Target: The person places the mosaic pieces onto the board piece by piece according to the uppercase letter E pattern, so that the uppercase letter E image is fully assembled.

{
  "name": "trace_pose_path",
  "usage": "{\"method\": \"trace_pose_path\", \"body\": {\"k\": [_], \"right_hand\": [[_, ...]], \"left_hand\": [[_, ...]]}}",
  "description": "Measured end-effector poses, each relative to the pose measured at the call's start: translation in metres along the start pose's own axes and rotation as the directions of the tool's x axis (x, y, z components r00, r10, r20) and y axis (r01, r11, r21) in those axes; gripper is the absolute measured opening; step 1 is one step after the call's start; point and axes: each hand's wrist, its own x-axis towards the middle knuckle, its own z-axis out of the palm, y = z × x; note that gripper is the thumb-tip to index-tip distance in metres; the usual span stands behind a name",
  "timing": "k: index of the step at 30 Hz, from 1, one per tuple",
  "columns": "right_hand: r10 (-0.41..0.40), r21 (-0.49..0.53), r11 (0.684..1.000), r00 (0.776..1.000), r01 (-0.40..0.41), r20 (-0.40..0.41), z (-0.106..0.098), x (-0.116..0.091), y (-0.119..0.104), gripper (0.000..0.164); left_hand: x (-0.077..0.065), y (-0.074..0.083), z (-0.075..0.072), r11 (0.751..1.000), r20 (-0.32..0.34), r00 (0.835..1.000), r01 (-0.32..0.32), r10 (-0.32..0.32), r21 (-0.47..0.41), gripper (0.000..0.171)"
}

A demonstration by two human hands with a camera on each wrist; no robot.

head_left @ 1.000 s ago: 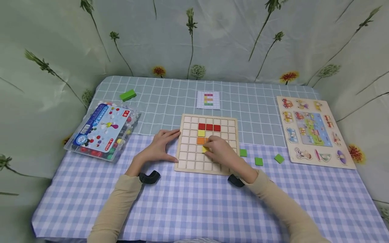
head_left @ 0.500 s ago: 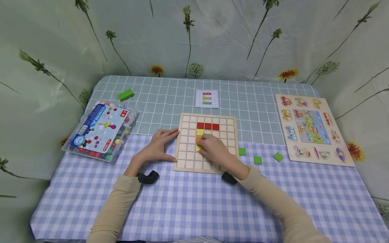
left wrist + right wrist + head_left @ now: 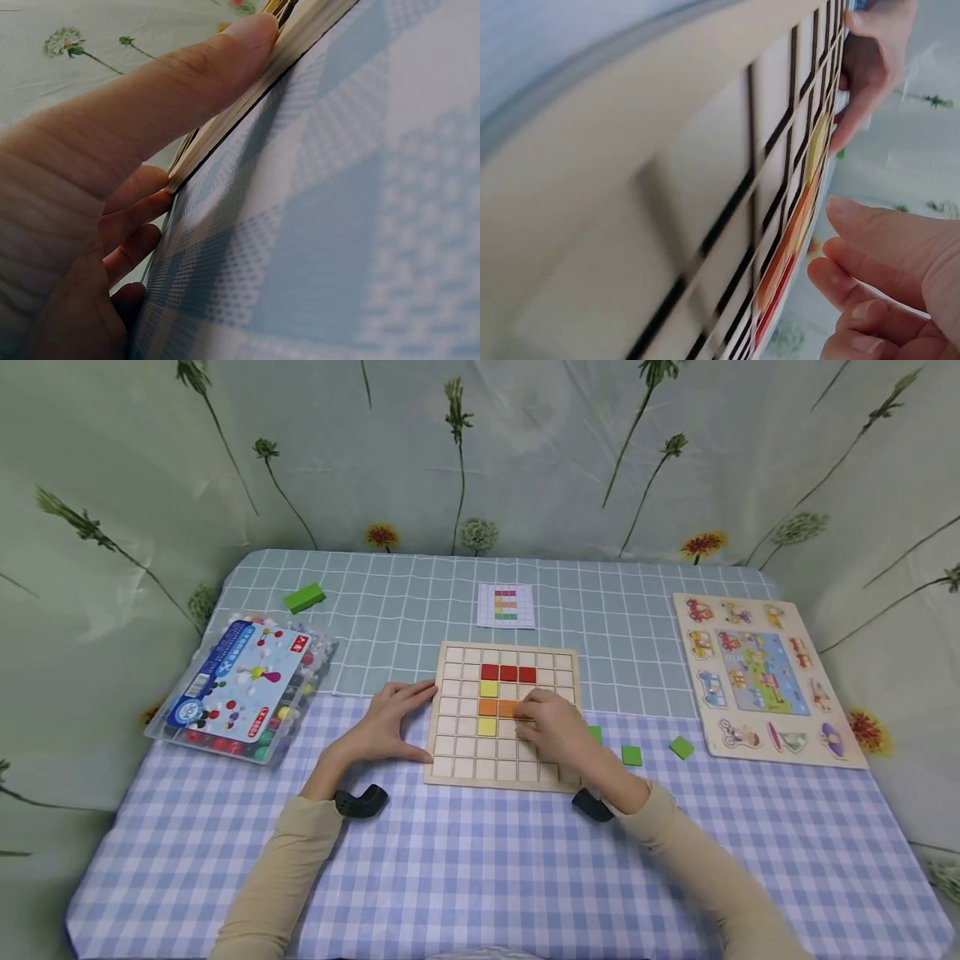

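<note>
A wooden grid board point(image 3: 453, 768) lies in front of the person. Three red tiles point(image 3: 508, 673) form a row in it, with a yellow tile point(image 3: 489, 688) under the leftmost. Below come orange tiles point(image 3: 488, 707), partly covered by the right hand, then another yellow tile point(image 3: 487, 727). Along the board's left edge, the left hand point(image 3: 386, 727) rests with thumb and fingers spread, touching the frame; its thumb point(image 3: 217, 64) shows at the edge in the left wrist view. Over the board hovers the right hand point(image 3: 557, 731), its bent fingers point(image 3: 877, 225) loose and holding nothing.
Green tiles point(image 3: 632, 756) lie right of the board. Behind it is a pattern card point(image 3: 506, 606). A clear box of colored beads point(image 3: 240, 685) and a green block point(image 3: 304, 598) stand left; a wooden picture puzzle point(image 3: 772, 681) lies right.
The right hand has let go of the yellow tile, which lies in a square below the orange row, and has drawn back to the right. The left hand stays at the board's edge.
</note>
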Motion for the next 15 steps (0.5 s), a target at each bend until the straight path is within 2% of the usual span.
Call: {"method": "trace_pose_path", "body": {"k": [5, 11, 15], "right_hand": [[-0.001, -0.033, 0.999, 0.999, 0.000, -0.041, -0.009, -0.019, 0.020, 0.020], [0.089, -0.021, 0.996, 0.995, -0.090, -0.044, -0.017, -0.038, 0.040, 0.025], [0.121, -0.029, 0.992, 0.992, -0.122, -0.038, -0.021, -0.046, 0.049, 0.026]], "left_hand": [[0.000, 0.001, -0.001, 1.000, 0.000, 1.000, -0.006, 0.006, -0.004, 0.105], [0.000, 0.002, -0.002, 1.000, -0.002, 1.000, -0.006, 0.006, -0.003, 0.105], [-0.001, 0.001, -0.002, 1.000, -0.003, 1.000, -0.007, 0.007, -0.004, 0.105]]}}
